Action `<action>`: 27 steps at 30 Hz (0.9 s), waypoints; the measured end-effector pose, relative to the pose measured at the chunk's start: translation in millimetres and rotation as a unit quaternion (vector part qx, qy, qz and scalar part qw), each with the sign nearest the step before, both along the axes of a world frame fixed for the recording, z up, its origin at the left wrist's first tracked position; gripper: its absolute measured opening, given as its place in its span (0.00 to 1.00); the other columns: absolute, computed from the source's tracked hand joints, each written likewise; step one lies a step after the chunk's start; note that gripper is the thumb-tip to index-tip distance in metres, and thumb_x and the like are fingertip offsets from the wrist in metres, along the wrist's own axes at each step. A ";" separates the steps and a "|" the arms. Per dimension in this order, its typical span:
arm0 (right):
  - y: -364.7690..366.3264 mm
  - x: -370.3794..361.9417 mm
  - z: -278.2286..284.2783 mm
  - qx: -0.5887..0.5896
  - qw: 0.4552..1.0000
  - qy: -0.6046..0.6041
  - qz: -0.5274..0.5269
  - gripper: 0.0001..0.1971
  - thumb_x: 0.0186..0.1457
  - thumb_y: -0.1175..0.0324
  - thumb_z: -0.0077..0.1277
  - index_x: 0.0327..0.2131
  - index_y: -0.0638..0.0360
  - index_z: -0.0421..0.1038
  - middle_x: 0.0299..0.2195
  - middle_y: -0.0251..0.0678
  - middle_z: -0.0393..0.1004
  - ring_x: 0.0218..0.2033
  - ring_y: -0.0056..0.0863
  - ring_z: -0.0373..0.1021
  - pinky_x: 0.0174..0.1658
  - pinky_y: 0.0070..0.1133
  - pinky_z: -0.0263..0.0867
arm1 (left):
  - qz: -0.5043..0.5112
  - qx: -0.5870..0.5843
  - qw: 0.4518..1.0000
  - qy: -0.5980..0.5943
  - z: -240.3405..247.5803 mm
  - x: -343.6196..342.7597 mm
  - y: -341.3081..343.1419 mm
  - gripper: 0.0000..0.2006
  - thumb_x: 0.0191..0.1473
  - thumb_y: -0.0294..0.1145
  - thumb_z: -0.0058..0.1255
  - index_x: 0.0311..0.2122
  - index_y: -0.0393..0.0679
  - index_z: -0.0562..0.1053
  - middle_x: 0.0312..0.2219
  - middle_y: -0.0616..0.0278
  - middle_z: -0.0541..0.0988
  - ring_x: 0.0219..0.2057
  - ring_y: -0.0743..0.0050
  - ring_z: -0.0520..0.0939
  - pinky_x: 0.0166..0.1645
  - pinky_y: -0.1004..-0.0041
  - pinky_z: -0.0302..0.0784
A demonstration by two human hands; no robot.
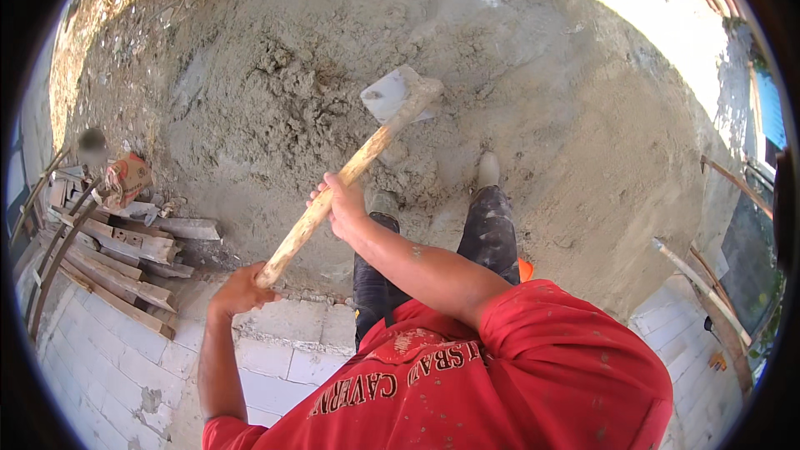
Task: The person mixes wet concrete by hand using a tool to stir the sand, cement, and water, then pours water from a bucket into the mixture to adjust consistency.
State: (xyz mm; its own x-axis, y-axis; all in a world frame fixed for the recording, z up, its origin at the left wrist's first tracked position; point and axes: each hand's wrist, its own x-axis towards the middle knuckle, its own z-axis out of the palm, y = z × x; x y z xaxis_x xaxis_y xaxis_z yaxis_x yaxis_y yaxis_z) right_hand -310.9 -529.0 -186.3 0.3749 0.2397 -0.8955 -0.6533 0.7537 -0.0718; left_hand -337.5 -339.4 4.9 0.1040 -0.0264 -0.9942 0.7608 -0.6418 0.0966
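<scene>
- A wide heap of grey sand and cement mix (517, 92) is covering the ground outdoors, with pale paving blocks (275, 350) edging it just behind the hands.
- A hoe (367, 154) with a long wooden handle is reaching forward from the grip; its flat metal blade (390, 93) is sitting at the far end, over the clumped, churned part of the mix.
- The right hand (340, 200) is wrapping closed around the middle of the handle; the left hand (242, 287) is closing tight on the butt end, nearest the body.
- Judging by its look, the hoe is stiff and head-heavy, the shaft rough and dusty rather than slippery; two well-spaced holds like these are suiting it.
- Two mud-caked boots (487, 171) are standing in the mix just beyond the right hand, close beside the blade's path.
- Left of the grip, stacked timber offcuts (125, 258) and a crumpled bag (127, 179) are lying well apart from the handle.
- To the right, thin poles (700, 283) are leaning, also well clear.
</scene>
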 end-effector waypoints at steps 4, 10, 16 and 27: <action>-204.6 73.4 -83.8 -0.207 0.978 0.021 -0.022 0.07 0.59 0.74 0.47 0.37 0.58 0.59 0.25 0.36 0.65 0.23 0.35 0.70 0.26 0.33 0.73 | -0.051 -0.088 0.982 -0.160 -135.6 2.2 -204.7 0.24 0.46 0.39 0.61 0.46 0.37 0.72 0.35 0.38 0.79 0.40 0.38 0.80 0.47 0.56 0.74; -515.8 216.5 -249.1 -0.449 0.880 0.034 0.153 0.05 0.59 0.72 0.50 0.34 0.62 0.65 0.22 0.33 0.66 0.18 0.24 0.66 0.19 0.25 0.67 | 0.224 -0.264 0.938 0.020 -308.3 136.0 -503.4 0.16 0.48 0.34 0.63 0.40 0.38 0.72 0.18 0.63 0.72 0.14 0.74 0.72 0.18 0.69 0.69; -620.8 366.0 -342.2 -0.513 0.785 0.020 0.347 0.11 0.57 0.68 0.53 0.31 0.68 0.69 0.22 0.37 0.71 0.20 0.28 0.70 0.25 0.27 0.69 | 0.364 -0.398 0.839 0.071 -434.9 253.2 -600.8 0.11 0.50 0.30 0.59 0.33 0.41 0.68 0.18 0.69 0.69 0.15 0.80 0.68 0.17 0.73 0.64; -307.5 246.0 -367.5 -0.431 0.858 0.032 0.278 0.19 0.56 0.77 0.47 0.48 0.84 0.61 0.23 0.49 0.72 0.18 0.34 0.71 0.21 0.31 0.71 | 0.386 -0.222 0.891 0.087 -386.2 152.7 -333.2 0.11 0.51 0.30 0.58 0.36 0.43 0.67 0.20 0.72 0.68 0.16 0.87 0.67 0.17 0.80 0.61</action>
State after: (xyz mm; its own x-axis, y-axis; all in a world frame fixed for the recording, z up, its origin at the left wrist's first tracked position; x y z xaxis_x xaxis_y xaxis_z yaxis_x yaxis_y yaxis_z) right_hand -64.9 -836.5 -553.8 0.3604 -0.3961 -0.8445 -0.9182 0.0086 -0.3959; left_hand -184.8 -672.6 -381.3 0.1074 -0.4083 -0.9065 0.9872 0.1523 0.0483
